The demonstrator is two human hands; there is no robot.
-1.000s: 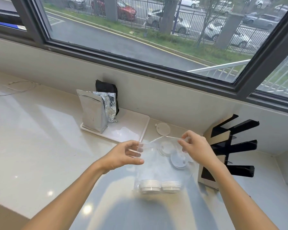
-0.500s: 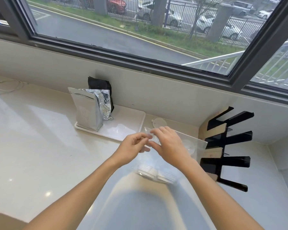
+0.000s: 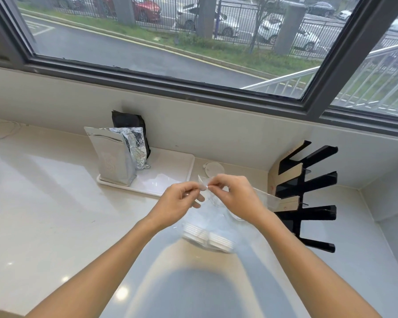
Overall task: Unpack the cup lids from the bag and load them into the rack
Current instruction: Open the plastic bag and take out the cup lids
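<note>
We pinch the top edge of the clear bag (image 3: 218, 216) at one corner, left hand (image 3: 178, 204) and right hand (image 3: 236, 198) close together, thumbs and fingertips clamped on the thin plastic. The lids (image 3: 208, 237) sit stacked in the bottom of the bag, above the counter (image 3: 55, 214), with the black rack (image 3: 308, 196) just to the right. To open it well, we should peel the two layers apart gently, keeping the bag upright so nothing spills.
</note>
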